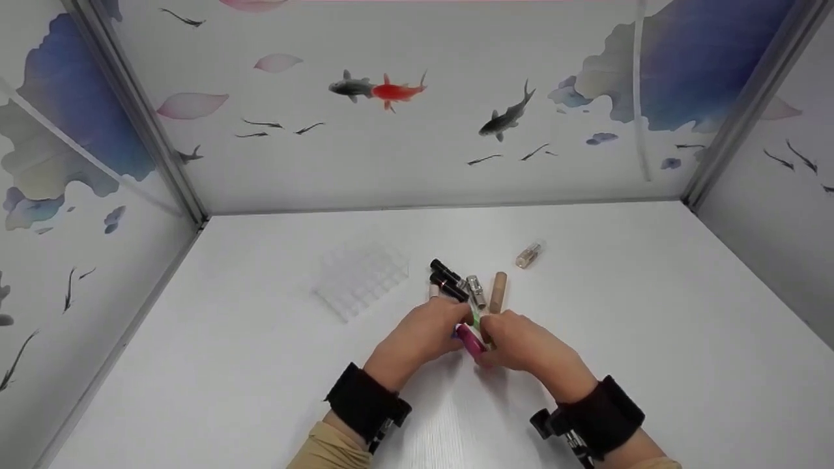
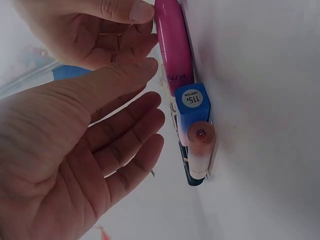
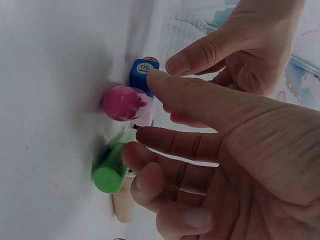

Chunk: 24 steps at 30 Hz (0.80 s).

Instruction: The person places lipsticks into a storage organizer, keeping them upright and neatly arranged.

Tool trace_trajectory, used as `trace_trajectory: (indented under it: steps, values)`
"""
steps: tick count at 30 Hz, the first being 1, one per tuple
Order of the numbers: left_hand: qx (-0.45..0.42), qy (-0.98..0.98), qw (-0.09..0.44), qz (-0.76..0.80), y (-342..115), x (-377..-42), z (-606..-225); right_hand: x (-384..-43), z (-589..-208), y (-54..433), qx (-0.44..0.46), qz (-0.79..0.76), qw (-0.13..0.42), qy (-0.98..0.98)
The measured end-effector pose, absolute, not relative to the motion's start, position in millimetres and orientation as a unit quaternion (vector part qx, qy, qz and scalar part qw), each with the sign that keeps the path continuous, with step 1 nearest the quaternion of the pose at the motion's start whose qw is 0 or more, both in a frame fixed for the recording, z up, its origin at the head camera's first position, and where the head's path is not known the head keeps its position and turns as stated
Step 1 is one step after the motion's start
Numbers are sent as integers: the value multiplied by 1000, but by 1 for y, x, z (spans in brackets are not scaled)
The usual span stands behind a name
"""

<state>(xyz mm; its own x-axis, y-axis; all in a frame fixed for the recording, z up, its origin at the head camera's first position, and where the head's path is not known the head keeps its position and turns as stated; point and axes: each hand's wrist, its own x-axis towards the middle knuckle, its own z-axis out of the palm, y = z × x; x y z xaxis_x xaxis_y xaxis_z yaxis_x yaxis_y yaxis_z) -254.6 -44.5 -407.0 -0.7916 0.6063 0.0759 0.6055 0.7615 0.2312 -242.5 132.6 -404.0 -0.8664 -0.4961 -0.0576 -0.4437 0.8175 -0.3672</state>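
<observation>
Both hands are over a loose cluster of cosmetic tubes on the table. My left hand [image 1: 427,329] is at the cluster's left side; the left wrist view shows its fingers loosely bent, nothing between them. My right hand [image 1: 534,345] is on the right, thumb extended and other fingers loosely curled without a grip. Its thumb tip is close to the pink tube [image 2: 175,45]; contact is unclear. Between the hands lie that tube, a blue lipstick [image 2: 194,107] labelled 115 and a green-capped tube [image 3: 111,175]. A pale tube with a peach end [image 2: 200,150] lies beside the blue one.
Beyond the hands lie black tubes [image 1: 448,288], a silver-capped tube [image 1: 476,292] and a tan tube [image 1: 498,292]. A small clear-capped bottle [image 1: 528,255] lies apart at the back right. A transparent compartment rack [image 1: 361,280] stands left. Printed panels [image 1: 417,156] enclose the table.
</observation>
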Motion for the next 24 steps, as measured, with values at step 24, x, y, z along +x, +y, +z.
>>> trace_trajectory:
  steps: [24]
  values:
    - [330, 922, -78, 186, -34, -256, -413, -243, -391, 142, -235, -214, -24, 948]
